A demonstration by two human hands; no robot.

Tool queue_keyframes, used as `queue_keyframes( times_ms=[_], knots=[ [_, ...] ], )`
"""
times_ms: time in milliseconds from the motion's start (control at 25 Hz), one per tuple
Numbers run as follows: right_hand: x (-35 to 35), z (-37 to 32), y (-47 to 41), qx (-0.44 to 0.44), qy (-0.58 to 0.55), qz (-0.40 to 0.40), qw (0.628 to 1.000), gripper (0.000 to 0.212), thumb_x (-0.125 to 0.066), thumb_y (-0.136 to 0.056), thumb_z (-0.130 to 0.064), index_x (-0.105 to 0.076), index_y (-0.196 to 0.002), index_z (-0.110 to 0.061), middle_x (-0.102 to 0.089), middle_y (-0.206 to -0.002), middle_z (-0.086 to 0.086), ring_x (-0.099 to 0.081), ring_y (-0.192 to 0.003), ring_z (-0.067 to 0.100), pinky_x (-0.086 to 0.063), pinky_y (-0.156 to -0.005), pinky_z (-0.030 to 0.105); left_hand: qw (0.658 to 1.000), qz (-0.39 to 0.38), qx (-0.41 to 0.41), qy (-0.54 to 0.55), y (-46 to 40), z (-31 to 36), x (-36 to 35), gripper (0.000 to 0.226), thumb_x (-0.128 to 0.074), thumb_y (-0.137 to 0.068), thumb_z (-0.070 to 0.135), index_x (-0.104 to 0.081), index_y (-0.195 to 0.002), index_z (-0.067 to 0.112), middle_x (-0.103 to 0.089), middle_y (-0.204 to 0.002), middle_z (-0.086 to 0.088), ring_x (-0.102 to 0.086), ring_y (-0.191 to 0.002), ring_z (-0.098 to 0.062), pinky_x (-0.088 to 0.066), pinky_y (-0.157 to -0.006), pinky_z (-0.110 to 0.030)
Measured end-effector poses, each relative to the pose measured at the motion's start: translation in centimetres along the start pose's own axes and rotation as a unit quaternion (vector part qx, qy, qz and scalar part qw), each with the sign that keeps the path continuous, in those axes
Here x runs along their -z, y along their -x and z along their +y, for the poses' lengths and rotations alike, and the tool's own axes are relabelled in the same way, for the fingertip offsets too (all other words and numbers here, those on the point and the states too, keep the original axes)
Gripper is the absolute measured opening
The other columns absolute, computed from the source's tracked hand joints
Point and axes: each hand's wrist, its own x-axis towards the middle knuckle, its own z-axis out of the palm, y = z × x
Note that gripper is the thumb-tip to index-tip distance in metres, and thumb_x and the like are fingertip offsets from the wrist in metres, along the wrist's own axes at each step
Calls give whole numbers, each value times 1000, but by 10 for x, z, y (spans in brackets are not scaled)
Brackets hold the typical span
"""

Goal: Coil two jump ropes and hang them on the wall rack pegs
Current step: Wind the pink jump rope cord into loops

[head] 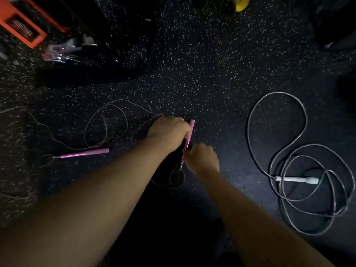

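Note:
A thin-corded jump rope with pink handles lies on the dark speckled floor. My left hand (pixel 169 130) is shut on one pink handle (pixel 191 130), which stands nearly upright. My right hand (pixel 202 158) pinches the lower end of the same handle, where the cord leaves it. The other pink handle (pixel 86 152) lies flat on the floor to the left, with its thin cord (pixel 104 120) sprawled in loose loops behind it. A second jump rope (pixel 289 151), thick and grey with a white handle (pixel 296 179), lies in loose loops on the right.
An orange box-like object (pixel 23 26) and dark equipment sit at the top left, with shiny clutter (pixel 59 53) below them. A yellow object (pixel 240 4) shows at the top edge. A dark bulky shape (pixel 335 26) fills the top right corner.

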Motion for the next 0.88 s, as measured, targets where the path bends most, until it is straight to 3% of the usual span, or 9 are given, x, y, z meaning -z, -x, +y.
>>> queue_keyframes(
  times_ms=[80, 160, 280, 400, 520, 600, 720, 800, 880],
  knots=[
    [-21, 0, -6, -11, -6, 8, 1000, 43, -60, -96, -43, -62, -123, -10, -69, -115, 15, -68, -105, 38, -46, -74, 36, 999, -31, 0, -30, -7, -3, -8, 33, -59, -97, 10, -71, -120, 31, -61, -128, 0, -59, -118, -26, -42, -90, -35],
    [-28, -1, -7, -4, 1, -4, 1000, 39, -60, -97, -33, -57, -126, -8, -69, -117, 15, -68, -106, 38, -46, -74, 37, 998, -42, -16, -50, -8, -6, -15, 41, -58, -96, 7, -65, -129, 31, -52, -134, -3, -52, -123, -28, -42, -91, -37],
    [-12, 0, -11, 30, -19, 18, 999, 28, -58, -97, -25, -57, -116, -5, -70, -110, 18, -68, -98, 38, -50, -73, 39, 996, -32, -32, -72, -6, -12, -12, 50, -59, -94, 3, -60, -135, 30, -39, -144, -4, -40, -130, -28, -44, -100, -41],
    [29, -10, 1, 113, -51, 47, 991, 21, -59, -100, -27, -54, -109, -9, -70, -99, 16, -68, -88, 36, -53, -73, 42, 992, 6, -41, -115, 7, -17, 11, 37, -65, -96, 17, -63, -130, 31, -40, -148, -2, -37, -134, -27, -39, -107, -44],
    [84, -29, 27, 201, -88, 71, 973, 16, -63, -99, -32, -59, -105, -18, -71, -91, 6, -67, -79, 29, -54, -69, 42, 995, 39, -34, -85, 26, -14, 47, 27, -60, -100, 28, -62, -126, 27, -54, -136, -2, -46, -127, -25, -33, -102, -42],
    [130, -47, 52, 248, -95, 86, 960, 16, -68, -97, -33, -64, -103, -19, -73, -89, 4, -67, -74, 24, -57, -68, 41, 993, 88, -35, -67, 46, -10, 83, 11, -52, -103, 31, -61, -110, 29, -63, -119, -1, -55, -116, -25, -31, -98, -42],
    [203, -69, 106, 274, -233, 42, 932, 29, -75, -93, -25, -60, -117, -17, -68, -83, 10, -64, -56, 21, -62, -54, 39, 991, 123, -53, 25, 88, -4, 135, 20, -44, -107, 41, -49, -94, 26, -60, -90, 2, -61, -91, -24, -38, -76, -40],
    [239, -73, 140, 267, -286, 19, 920, 34, -74, -94, -25, -57, -122, -18, -70, -93, 11, -59, -49, 18, -56, -44, 32, 984, 150, -54, 80, 117, 2, 161, 23, -43, -106, 47, -49, -97, 26, -59, -79, 1, -60, -74, -20, -38, -62, -38],
    [258, -75, 168, 284, -281, 60, 915, 25, -70, -97, -33, -61, -116, -18, -76, -97, 11, -48, -41, 12, -41, -38, 24, 967, 235, -53, 79, 144, 10, 181, 25, -46, -102, 54, -49, -97, 30, -60, -72, 4, -59, -66, -15, -41, -58, -36]
  ],
)
